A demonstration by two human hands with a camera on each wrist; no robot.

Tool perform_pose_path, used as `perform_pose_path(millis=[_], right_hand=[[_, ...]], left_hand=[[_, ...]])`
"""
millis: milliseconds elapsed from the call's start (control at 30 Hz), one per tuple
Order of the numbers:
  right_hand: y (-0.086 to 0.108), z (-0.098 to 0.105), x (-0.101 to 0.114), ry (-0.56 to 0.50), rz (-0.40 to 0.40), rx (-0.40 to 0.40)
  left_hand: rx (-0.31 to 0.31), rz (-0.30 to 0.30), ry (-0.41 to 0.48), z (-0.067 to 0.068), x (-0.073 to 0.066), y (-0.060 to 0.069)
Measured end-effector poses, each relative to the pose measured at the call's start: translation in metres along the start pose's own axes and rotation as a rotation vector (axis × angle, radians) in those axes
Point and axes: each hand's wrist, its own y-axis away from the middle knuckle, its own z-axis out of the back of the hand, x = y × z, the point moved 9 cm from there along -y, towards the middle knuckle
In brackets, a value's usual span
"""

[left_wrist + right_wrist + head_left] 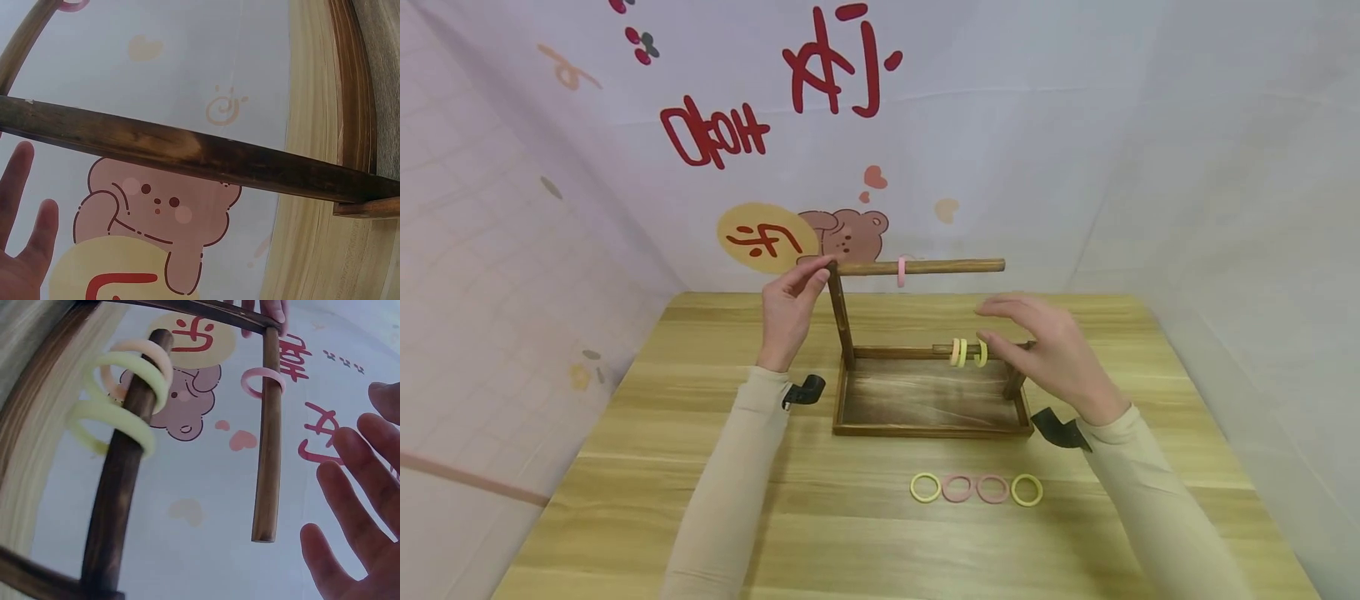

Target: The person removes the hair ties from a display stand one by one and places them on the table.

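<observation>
A dark wooden rack [934, 432] has a tray base and two rods, one high and one low. At the top of its tall left post, my left hand [788, 312] pinches the corner between thumb and fingers. A pink ring [902, 272] hangs on the upper rod [958, 267]. Around the lower rod [122, 469] hang an orange ring [164, 359] and two pale yellow rings [119, 419]. My right hand [1051, 346] is beside the lower rod's right end, its fingers apart and holding nothing. The right wrist view shows those fingers spread, away from the rings.
On the wooden table [700, 500], in front of the rack, several rings lie in a row: a yellow ring [925, 487], two pink rings [992, 489] and another yellow ring [1027, 490]. A white printed cloth [1015, 150] hangs behind the table.
</observation>
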Motion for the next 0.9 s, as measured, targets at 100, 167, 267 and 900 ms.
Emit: perform_pose_path(millis=[100, 167, 267, 900], right_hand=[[-0.010, -0.001, -0.003, -0.024, -0.011, -0.010], [-0.017, -0.002, -0.004, -0.034, -0.017, -0.019], [-0.027, -0.005, -0.006, -0.038, -0.045, -0.024], [-0.082, -0.044, -0.024, -0.022, -0.168, 0.118]], left_hand=[[-0.007, -0.005, -0.005, 0.002, 0.012, -0.002], [-0.011, -0.006, -0.004, 0.003, 0.018, -0.004], [-0.012, -0.016, 0.002, 0.004, 0.018, -0.004], [-0.029, 0.006, -0.027, 0.001, 0.012, -0.002]])
